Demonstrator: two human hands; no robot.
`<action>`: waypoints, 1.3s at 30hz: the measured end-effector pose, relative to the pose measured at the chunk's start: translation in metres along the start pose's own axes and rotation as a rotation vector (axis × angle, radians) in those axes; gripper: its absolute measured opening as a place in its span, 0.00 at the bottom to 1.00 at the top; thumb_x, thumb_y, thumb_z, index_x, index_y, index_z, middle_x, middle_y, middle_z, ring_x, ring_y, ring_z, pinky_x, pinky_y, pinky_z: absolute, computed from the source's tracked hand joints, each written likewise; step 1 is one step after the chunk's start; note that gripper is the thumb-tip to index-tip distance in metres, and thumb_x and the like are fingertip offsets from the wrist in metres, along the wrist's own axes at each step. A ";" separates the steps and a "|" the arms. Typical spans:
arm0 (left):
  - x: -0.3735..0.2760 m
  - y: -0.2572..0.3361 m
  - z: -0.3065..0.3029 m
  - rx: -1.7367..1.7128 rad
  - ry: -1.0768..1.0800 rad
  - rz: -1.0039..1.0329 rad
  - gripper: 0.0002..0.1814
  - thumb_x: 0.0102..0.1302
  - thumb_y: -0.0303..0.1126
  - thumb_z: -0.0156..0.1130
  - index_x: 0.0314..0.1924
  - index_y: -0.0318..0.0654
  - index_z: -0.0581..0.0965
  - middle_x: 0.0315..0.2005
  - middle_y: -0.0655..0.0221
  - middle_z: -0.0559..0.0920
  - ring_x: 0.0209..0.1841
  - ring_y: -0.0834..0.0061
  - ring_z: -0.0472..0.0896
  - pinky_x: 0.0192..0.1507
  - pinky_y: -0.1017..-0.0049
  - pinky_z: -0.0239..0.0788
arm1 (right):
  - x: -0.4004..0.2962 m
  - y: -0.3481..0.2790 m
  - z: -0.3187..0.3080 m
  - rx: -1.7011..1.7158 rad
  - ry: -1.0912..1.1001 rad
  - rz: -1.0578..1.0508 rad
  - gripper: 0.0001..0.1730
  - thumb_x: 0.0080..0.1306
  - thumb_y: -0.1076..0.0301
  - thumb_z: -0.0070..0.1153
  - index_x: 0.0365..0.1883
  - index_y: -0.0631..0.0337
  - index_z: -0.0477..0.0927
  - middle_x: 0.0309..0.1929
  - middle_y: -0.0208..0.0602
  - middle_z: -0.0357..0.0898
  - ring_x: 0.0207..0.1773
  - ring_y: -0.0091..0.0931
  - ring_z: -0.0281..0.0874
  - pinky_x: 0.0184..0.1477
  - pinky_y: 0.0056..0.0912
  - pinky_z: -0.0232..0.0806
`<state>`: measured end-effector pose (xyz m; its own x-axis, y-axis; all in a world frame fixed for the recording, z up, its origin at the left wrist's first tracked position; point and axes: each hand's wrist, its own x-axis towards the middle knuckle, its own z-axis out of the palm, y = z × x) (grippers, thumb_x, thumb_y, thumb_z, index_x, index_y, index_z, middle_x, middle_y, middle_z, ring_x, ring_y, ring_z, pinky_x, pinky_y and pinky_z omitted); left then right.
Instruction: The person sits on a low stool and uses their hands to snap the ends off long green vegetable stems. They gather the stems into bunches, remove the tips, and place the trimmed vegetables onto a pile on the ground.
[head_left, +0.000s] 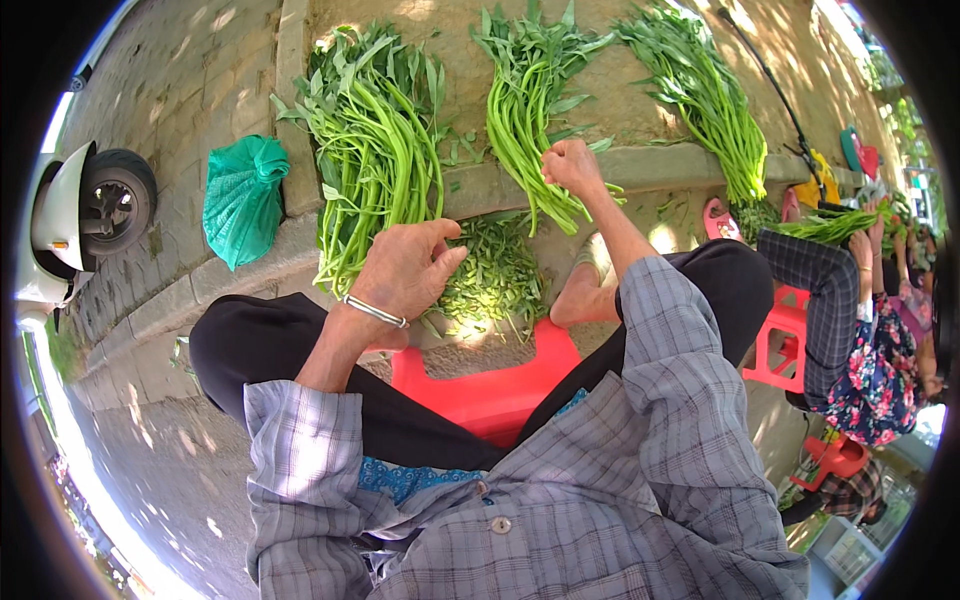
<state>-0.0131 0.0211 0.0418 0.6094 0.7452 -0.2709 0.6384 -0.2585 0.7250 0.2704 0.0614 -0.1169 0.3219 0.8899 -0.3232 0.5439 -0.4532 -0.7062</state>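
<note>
My left hand (409, 270), a silver bangle at its wrist, hovers over the lower right part of a large heap of long-stemmed leafy greens (375, 157), which look like water spinach. A gap shows between thumb and forefinger, with nothing visible in it. Over the stems of a smaller bundle of greens (525, 112), my right hand (574, 166) has its fingers curled in; no stem shows in it. Whether it touches the bundle is unclear. Between my knees lies a pile of plucked leaves and short stem pieces (491, 274), partly behind my left hand.
Another bundle of greens (705, 97) lies across the kerb (645, 166). A tied green sack (244, 202) stands at left, near a scooter wheel (116, 201). A red plastic stool (480, 394) is between my legs. At right, a seated person (870, 360) holds greens.
</note>
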 end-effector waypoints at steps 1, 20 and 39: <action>-0.001 -0.001 0.001 0.016 0.012 0.020 0.16 0.58 0.34 0.59 0.43 0.32 0.76 0.25 0.59 0.79 0.25 0.65 0.78 0.31 0.70 0.69 | 0.004 0.000 0.002 -0.004 0.027 -0.015 0.11 0.51 0.67 0.47 0.21 0.61 0.81 0.25 0.51 0.78 0.32 0.44 0.78 0.39 0.39 0.70; -0.010 0.005 -0.005 0.178 -0.082 0.073 0.14 0.59 0.31 0.56 0.45 0.33 0.72 0.31 0.57 0.76 0.33 0.55 0.76 0.33 0.63 0.66 | 0.053 0.001 0.045 -0.491 0.116 0.116 0.24 0.51 0.55 0.58 0.40 0.63 0.73 0.41 0.50 0.77 0.50 0.44 0.71 0.54 0.45 0.61; -0.011 0.001 -0.002 0.187 -0.102 0.083 0.15 0.60 0.32 0.55 0.45 0.33 0.72 0.32 0.57 0.76 0.34 0.55 0.76 0.34 0.63 0.67 | 0.068 0.047 -0.014 0.562 0.141 0.086 0.15 0.49 0.65 0.59 0.29 0.69 0.77 0.24 0.34 0.77 0.19 0.21 0.74 0.23 0.21 0.66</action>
<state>-0.0198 0.0137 0.0466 0.7020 0.6528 -0.2847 0.6543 -0.4331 0.6199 0.3285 0.1000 -0.1632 0.4679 0.8180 -0.3347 0.0289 -0.3927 -0.9192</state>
